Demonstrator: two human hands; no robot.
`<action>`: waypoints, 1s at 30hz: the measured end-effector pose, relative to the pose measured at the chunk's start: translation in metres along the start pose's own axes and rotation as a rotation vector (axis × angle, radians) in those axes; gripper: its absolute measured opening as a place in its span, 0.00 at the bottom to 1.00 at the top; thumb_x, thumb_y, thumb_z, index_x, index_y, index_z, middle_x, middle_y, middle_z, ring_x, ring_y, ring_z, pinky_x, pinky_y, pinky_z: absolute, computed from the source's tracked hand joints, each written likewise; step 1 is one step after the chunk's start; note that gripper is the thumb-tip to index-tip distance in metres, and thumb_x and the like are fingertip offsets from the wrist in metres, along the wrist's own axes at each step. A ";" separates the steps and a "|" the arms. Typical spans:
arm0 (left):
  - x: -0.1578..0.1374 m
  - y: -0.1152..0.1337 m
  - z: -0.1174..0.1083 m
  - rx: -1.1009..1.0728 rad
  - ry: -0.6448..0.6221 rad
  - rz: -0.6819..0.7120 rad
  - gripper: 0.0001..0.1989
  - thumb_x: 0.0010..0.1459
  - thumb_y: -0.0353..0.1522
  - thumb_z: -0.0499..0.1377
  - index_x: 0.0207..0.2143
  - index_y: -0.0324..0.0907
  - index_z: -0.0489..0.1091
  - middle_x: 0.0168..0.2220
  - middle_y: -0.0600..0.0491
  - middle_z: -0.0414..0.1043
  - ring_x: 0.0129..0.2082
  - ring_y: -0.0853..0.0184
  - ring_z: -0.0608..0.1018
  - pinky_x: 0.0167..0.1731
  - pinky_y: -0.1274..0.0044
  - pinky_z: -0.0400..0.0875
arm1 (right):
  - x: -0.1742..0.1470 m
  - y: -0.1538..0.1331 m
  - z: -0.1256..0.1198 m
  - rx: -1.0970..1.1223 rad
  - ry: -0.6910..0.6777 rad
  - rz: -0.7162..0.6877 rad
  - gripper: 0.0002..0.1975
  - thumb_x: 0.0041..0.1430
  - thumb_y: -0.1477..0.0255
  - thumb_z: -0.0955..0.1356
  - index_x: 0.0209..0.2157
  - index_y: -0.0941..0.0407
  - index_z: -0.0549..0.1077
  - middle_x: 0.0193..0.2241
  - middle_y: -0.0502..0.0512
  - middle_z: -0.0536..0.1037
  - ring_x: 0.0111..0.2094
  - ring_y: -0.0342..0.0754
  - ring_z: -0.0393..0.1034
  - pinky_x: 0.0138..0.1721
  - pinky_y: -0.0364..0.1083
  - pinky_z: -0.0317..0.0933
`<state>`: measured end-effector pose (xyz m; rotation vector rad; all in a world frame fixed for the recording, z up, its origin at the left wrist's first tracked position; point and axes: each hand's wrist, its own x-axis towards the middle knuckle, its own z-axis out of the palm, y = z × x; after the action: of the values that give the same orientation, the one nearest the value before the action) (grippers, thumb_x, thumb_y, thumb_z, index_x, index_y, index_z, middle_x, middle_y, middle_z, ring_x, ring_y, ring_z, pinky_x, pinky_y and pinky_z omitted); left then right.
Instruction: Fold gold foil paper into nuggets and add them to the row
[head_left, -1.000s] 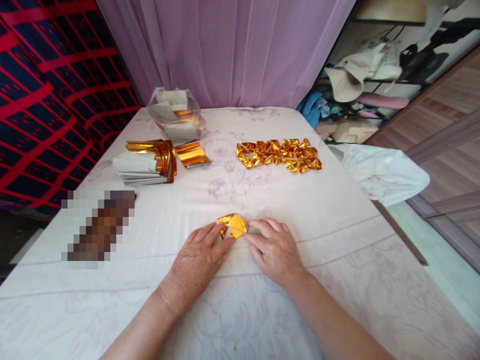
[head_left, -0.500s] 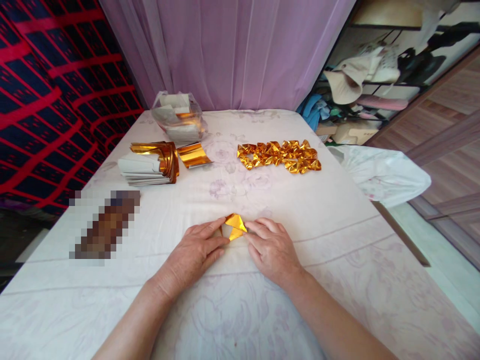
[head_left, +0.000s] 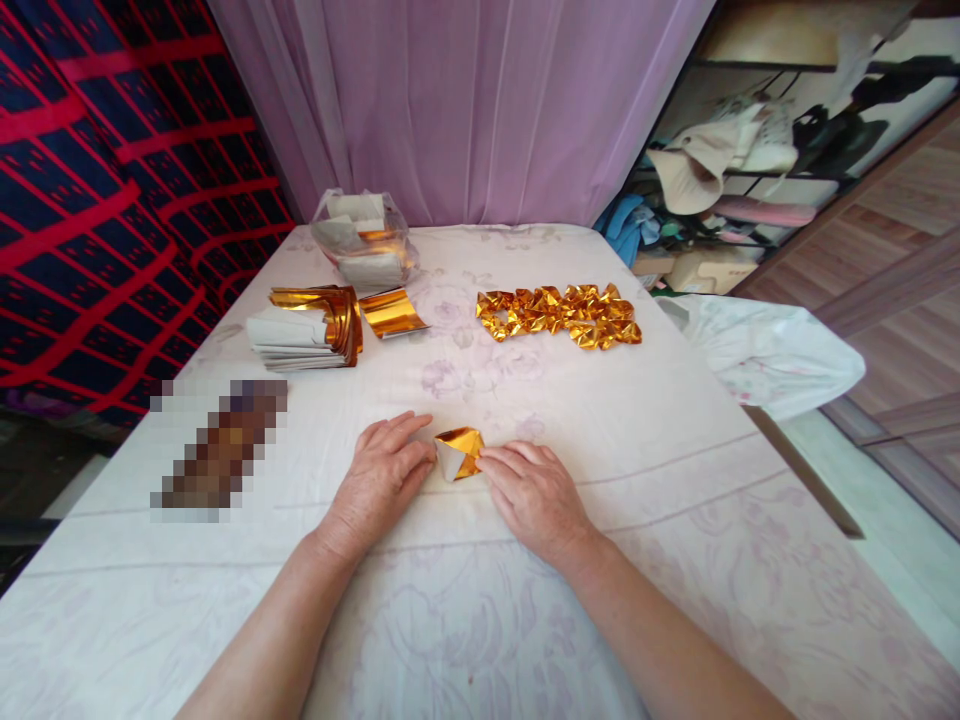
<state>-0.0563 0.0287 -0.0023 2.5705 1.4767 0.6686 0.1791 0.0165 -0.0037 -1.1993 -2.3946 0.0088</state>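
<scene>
A small folded piece of gold foil paper (head_left: 466,450) with a white underside stands on the cloth in front of me. Its right corner is pinched between the thumb and fingers of my right hand (head_left: 536,500). My left hand (head_left: 384,470) is at its left side with the fingers stretched out and apart. The fingertips come close to the paper's left edge; whether they touch it I cannot tell. Beyond my hands lies a cluster of folded gold foil pieces (head_left: 559,315). To its left are a single gold sheet (head_left: 391,312) and a stack of foil sheets (head_left: 300,335).
A clear plastic bag (head_left: 360,235) of more sheets stands at the back of the table. A blurred-out object (head_left: 221,450) lies at the left. A white bag (head_left: 780,350) hangs off the right edge, near shelves with a cap (head_left: 686,170). A purple curtain (head_left: 465,110) closes the back.
My left hand has drawn back slightly left and its fingers have come off the foil paper. The paper now stands more open, its white underside showing, with my right hand still on it.
</scene>
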 end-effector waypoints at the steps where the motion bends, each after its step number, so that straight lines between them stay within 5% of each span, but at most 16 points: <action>1: 0.001 0.000 0.000 0.003 -0.032 0.010 0.07 0.62 0.29 0.56 0.37 0.45 0.74 0.57 0.47 0.70 0.58 0.53 0.69 0.54 0.57 0.62 | 0.000 0.000 0.000 0.002 0.002 -0.002 0.09 0.62 0.77 0.66 0.41 0.54 0.76 0.43 0.53 0.81 0.41 0.50 0.69 0.41 0.49 0.59; 8: 0.006 0.005 0.002 -0.047 -0.184 0.002 0.15 0.63 0.29 0.54 0.51 0.49 0.70 0.56 0.53 0.72 0.59 0.58 0.69 0.60 0.55 0.52 | 0.002 -0.001 0.001 -0.006 -0.017 -0.011 0.08 0.60 0.76 0.68 0.41 0.53 0.77 0.43 0.54 0.80 0.41 0.50 0.69 0.40 0.50 0.60; 21: 0.008 0.012 -0.001 0.027 -0.104 0.118 0.08 0.63 0.36 0.58 0.42 0.46 0.74 0.43 0.53 0.78 0.43 0.63 0.77 0.56 0.61 0.59 | 0.003 0.016 0.004 0.037 -0.010 -0.090 0.06 0.62 0.72 0.69 0.40 0.53 0.77 0.42 0.53 0.79 0.41 0.49 0.70 0.43 0.49 0.62; 30: 0.009 0.014 0.005 0.090 -0.052 0.122 0.13 0.67 0.39 0.52 0.40 0.45 0.76 0.39 0.52 0.78 0.40 0.64 0.76 0.53 0.63 0.63 | 0.006 0.017 0.000 0.046 -0.073 -0.092 0.08 0.61 0.72 0.70 0.42 0.53 0.77 0.43 0.54 0.79 0.43 0.49 0.70 0.45 0.50 0.61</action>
<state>-0.0392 0.0297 0.0001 2.7413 1.3742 0.5569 0.1890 0.0314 -0.0050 -1.0849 -2.4970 0.0797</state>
